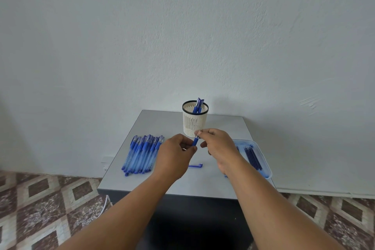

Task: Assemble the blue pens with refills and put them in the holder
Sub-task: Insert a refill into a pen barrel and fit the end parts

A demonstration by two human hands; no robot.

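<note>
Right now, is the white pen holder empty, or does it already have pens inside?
Not empty. The white pen holder stands upright and blue pens stick out above its black rim.

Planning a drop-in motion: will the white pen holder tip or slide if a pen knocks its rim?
The pen holder is tall, narrows toward its base and looks like thin slotted plastic, so it is probably light and tippy. The few pens inside lean to one side, adding little ballast. The table looks smooth, so it may slide before tipping.
</note>
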